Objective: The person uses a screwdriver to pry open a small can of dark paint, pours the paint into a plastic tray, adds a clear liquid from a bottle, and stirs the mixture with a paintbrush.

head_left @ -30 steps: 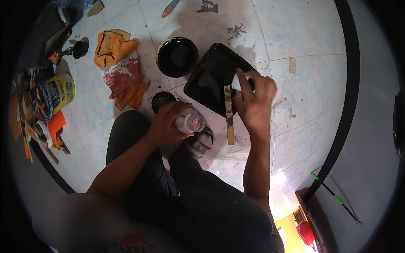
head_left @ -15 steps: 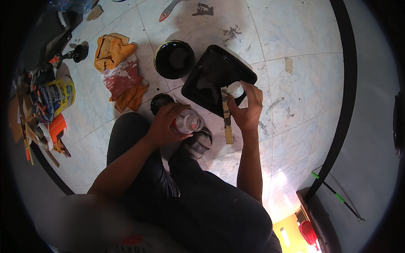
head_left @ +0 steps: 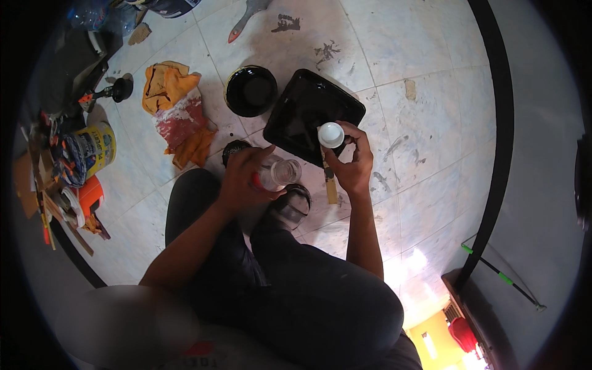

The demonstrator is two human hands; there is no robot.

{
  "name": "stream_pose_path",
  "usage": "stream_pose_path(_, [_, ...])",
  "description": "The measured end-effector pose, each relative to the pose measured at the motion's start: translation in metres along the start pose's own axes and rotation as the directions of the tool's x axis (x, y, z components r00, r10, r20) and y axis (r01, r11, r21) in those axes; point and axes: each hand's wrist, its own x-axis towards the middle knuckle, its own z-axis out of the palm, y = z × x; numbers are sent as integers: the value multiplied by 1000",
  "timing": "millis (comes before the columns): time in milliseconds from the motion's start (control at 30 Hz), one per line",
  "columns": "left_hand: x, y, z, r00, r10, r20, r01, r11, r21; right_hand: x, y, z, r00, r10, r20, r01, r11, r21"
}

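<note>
My left hand (head_left: 242,180) is wrapped round a clear bottle (head_left: 279,172) with a red patch, its open mouth tilted to the right. Between the fingers of my right hand (head_left: 354,161) is a white cap (head_left: 331,135), its hollow side turned up. Below that hand lies a black paint tray (head_left: 297,113) with a glossy dark inside. A yellowish, paint-stained stick (head_left: 331,187) rests across the tray's near edge, partly hidden by the cap. Just left of the tray stands a round black bowl (head_left: 251,90).
A stained orange and red rag (head_left: 177,114) lies at left. Beyond it are a yellow-labelled bucket (head_left: 98,148), an orange container (head_left: 92,196) and a dark-headed brush (head_left: 121,90). A flat paintbrush (head_left: 242,23) lies far ahead. A green-and-black roller pole (head_left: 505,279) leans at right.
My right hand has turned the cap so its hollow side faces up, and moved it slightly left. The left hand still holds the bottle, nearly in place. The whole view has shifted a little.
</note>
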Motion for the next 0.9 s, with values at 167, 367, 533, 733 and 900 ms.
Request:
stream_pose_path(167, [18,39,-28,1000,1,-9,1,979,203,9,-32,-9,954,-276,119,292,945,-148])
stream_pose_path(367, [41,61,-43,998,-58,-18,61,965,256,7,-38,-4,947,-317,45,319,944,-79])
stream_pose_path(533, [46,60,-46,996,-84,40,67,946,317,-1,-34,1,953,-301,19,301,953,-28])
stream_pose_path(733, [44,68,-48,996,-69,52,38,891,453,-6,-33,0,959,-279,40,281,959,-45])
stream_pose_path(900, [47,74,-52,995,-49,82,5,882,471,-10,-32,1,970,-237,53,239,970,-32])
